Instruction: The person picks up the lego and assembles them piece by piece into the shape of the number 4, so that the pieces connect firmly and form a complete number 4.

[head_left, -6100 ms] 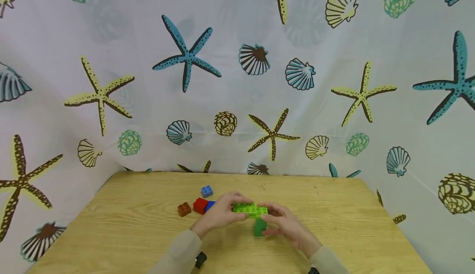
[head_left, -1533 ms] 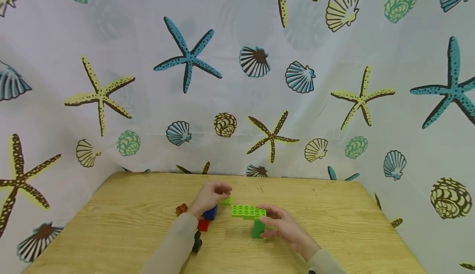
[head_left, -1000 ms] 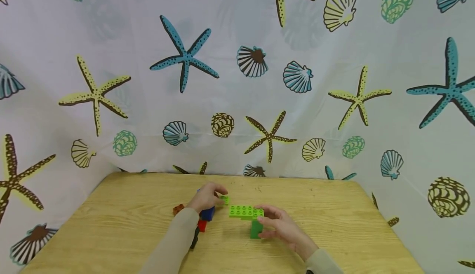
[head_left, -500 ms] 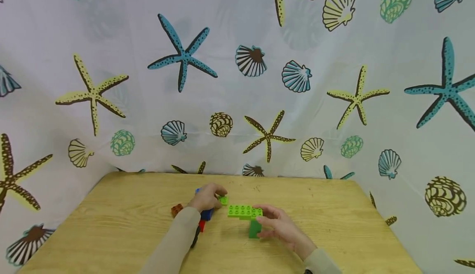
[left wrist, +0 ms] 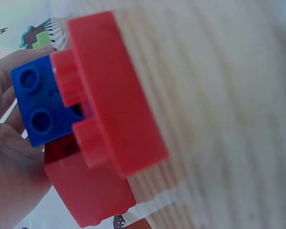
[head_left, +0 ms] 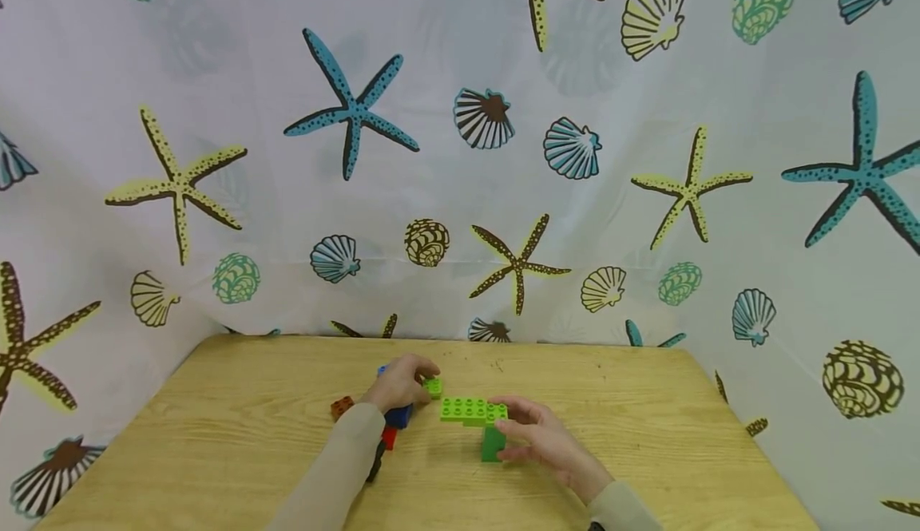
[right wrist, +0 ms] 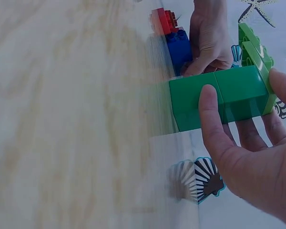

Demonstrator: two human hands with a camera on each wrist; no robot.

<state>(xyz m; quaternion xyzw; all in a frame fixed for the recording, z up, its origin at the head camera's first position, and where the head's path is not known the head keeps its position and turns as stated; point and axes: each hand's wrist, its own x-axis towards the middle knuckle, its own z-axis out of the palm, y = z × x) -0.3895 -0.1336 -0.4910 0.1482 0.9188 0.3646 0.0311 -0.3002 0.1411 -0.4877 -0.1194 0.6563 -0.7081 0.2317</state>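
My right hand [head_left: 546, 443] grips a brick structure from its right side. Two dark green bricks [right wrist: 219, 95] form an upright column, with light green bricks [head_left: 463, 410] across the top jutting left. In the right wrist view its index finger lies along the dark green side. My left hand [head_left: 402, 382] reaches to the back left and pinches a small light green brick [head_left: 433, 388] between thumb and fingers, its far side hidden by the hand. Just under the left wrist stand a blue brick [left wrist: 33, 102] and red bricks [left wrist: 119, 90].
A brown-orange brick [head_left: 341, 408] lies left of the left forearm. Behind the left hand shows part of a lighter blue brick [head_left: 382, 370]. The wooden table [head_left: 611, 403] ends at a shell-printed curtain [head_left: 424, 156].
My left hand has left the light green top of the structure and moved back left onto the small brick. A red brick now lies nearer to me. My right hand keeps its grip.
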